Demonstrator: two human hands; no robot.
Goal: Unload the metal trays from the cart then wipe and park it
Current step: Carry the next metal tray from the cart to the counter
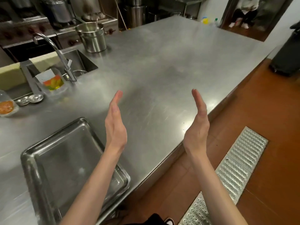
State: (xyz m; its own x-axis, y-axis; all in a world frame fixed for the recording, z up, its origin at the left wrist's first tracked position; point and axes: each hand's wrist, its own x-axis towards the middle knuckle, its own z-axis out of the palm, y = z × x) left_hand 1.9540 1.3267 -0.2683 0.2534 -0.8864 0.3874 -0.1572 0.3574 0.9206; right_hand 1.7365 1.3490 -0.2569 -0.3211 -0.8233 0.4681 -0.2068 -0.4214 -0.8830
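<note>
Head view, sole camera: we record both hands raised above a stainless steel counter [170, 65], palms turned toward each other and well apart. We find the left hand [115, 125] with fingers straight and together, holding nothing, its forearm crossing over the near right part of a metal tray [65, 156]. We find the right hand [198, 125] likewise flat, fingers straight, empty, held over the counter's front edge. We note the metal tray lying flat on the counter at the near left corner, close to the front edge; a second rim showing at its near right corner suggests more than one tray stacked, though we cannot tell how many. We see no contact between either hand and the tray. Toward the left we note a recessed sink [81, 60] with a curved faucet [53, 49] beside it, and a packet with orange and green print [52, 82] standing at the sink's near edge. We note two small round metal lids [30, 99] just left of that packet, and a clear bag with orange contents [7, 105] at the far left border. We note a steel bucket [92, 38] upright on the counter beyond the sink, a utensil handle rising from it. Below the counter on the right we note a brown floor [267, 111] with a metal drain grate [235, 168], and a dark bin [287, 52] at the right border.
</note>
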